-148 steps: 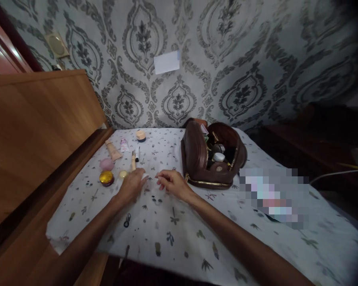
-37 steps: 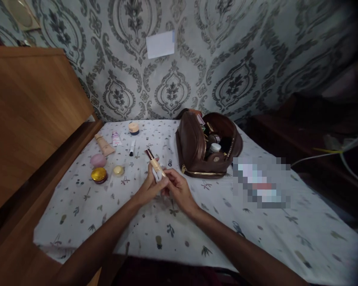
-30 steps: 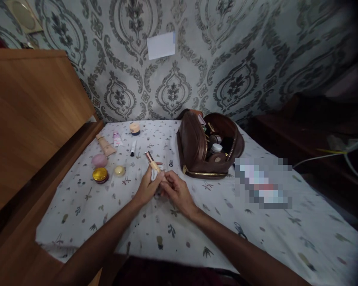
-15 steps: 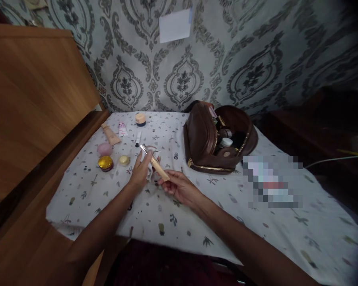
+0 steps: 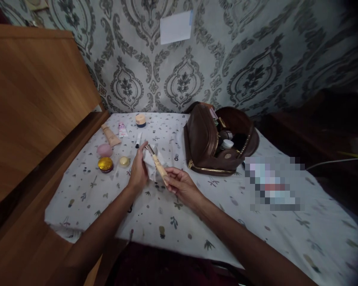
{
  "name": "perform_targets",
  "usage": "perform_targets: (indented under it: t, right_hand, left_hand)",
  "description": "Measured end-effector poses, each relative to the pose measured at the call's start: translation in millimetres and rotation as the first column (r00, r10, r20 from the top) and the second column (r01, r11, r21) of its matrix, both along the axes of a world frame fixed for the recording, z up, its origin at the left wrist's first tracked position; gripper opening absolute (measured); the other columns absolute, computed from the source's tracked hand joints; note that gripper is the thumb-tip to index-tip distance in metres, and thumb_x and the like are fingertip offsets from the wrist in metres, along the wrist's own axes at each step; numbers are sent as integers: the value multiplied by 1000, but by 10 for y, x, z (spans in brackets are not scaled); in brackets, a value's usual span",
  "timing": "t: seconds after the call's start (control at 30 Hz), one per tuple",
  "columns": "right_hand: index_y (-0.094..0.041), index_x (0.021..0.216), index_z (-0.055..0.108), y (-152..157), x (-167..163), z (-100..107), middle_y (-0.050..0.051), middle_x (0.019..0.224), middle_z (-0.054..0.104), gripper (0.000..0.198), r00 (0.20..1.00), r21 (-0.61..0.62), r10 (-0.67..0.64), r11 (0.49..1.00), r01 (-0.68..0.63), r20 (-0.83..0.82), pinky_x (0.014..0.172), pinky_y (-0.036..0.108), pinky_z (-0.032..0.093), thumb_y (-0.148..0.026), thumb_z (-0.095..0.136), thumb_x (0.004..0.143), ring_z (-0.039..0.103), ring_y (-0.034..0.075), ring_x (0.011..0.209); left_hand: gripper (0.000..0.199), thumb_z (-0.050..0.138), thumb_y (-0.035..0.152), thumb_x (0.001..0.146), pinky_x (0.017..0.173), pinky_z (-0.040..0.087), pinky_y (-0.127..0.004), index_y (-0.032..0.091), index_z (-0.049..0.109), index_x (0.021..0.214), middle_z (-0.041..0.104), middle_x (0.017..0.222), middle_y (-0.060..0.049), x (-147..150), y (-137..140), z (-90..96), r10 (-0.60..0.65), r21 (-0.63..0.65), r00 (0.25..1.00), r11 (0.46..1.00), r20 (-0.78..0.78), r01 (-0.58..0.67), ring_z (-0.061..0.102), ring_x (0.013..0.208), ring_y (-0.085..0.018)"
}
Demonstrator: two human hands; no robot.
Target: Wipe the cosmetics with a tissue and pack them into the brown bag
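A slim beige cosmetic tube (image 5: 159, 165) with a silver cap slants between my hands in the middle of the table. My right hand (image 5: 183, 186) pinches its lower, beige end between thumb and fingers. A crumpled white tissue (image 5: 150, 168) lies in my left hand (image 5: 139, 169), beneath the tube. My left fingertips are close to the silver cap; whether they touch it I cannot tell. Just beyond my left hand lies a small white tube with a black cap (image 5: 139, 140). Nearest on the left is a small cream-coloured jar (image 5: 124, 161).
Left on the patterned cloth (image 5: 107, 214) are a gold-lidded jar (image 5: 105, 164), a pink sponge (image 5: 104, 150), a beige tube (image 5: 110, 135), a pink-white tube (image 5: 122, 130) and a peach-lidded jar (image 5: 140, 120). An open brown bag (image 5: 209, 143) holding cosmetics stands right, near a blurred-out item (image 5: 273, 184).
The beige tube has shifted slightly right and down with my right hand. My left fingers have moved off its middle towards the cap, and more of the white tissue shows.
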State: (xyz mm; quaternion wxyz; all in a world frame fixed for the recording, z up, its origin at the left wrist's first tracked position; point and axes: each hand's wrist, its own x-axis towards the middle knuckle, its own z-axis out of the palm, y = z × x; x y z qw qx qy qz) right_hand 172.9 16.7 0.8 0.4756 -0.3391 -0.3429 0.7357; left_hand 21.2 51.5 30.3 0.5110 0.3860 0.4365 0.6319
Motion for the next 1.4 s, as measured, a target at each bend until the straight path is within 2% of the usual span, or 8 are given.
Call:
perform_targets:
  t: [0.07,0.17,0.33,0.47,0.77,0.93,1.23,1.4]
  right_hand:
    - [-19,95,68,-3,-14,-31,-6,64,61,45,996,80,-33,996,27,80,43,18,37,-42,89,62,51,6,45]
    - [-20,97,67,-12,-24,-53,-6,63,59,44,979,212,-85,976,45,184,46,22,40,-45,85,66,52,8,46]
    - [-21,102,67,-57,-21,-42,-6,65,53,26,911,383,-210,922,62,356,52,23,40,-33,70,79,55,11,54]
    - [-21,102,68,-98,-21,-30,-6,67,51,23,867,436,-249,899,41,432,54,24,40,-28,63,81,52,11,55]
    - [-22,79,57,-102,-27,-26,-5,62,49,10,816,469,-335,878,90,471,54,23,40,-31,61,80,49,12,56]
    - [-21,87,62,-64,14,20,-5,63,55,11,792,472,-407,864,174,454,55,23,42,-29,61,78,49,12,56]
    - [-22,81,61,-114,-32,-88,-4,66,53,8,701,583,-424,813,14,574,58,23,39,-28,59,85,49,13,62]
    - [-20,87,66,-142,-38,-38,-2,71,60,8,716,604,-376,793,-80,589,63,25,43,-27,62,85,53,13,64]
  left_hand:
    - [33,57,45,93,100,47,-21,29,68,119,65,133,-2,-15,23,-19,53,90,998,995,-16,-52,53,133,-17]
    - [37,64,38,90,107,42,-22,28,66,125,57,146,-1,-25,18,-48,56,111,993,993,-104,-45,45,142,-19]
    - [50,74,48,80,76,53,-21,22,64,120,72,107,-4,36,-10,-25,-38,31,999,999,33,37,68,91,-16]
    - [47,81,52,70,56,46,-16,20,64,100,64,76,4,75,-18,34,-64,16,994,998,83,63,56,60,-8]
    - [46,78,54,74,55,45,-17,20,59,98,62,73,5,106,-73,-93,-265,-40,963,964,-40,264,54,59,-8]
    - [45,73,57,77,52,42,-18,19,60,97,62,73,3,172,-99,-229,-394,-81,893,919,-216,386,52,56,-8]
    - [49,75,58,75,51,41,-17,20,60,101,58,67,6,145,-66,-91,-137,-22,990,990,-36,137,51,54,-7]
    - [53,82,56,66,46,37,-17,17,65,98,55,63,6,92,-34,-25,-196,-94,981,977,-11,194,48,49,-7]
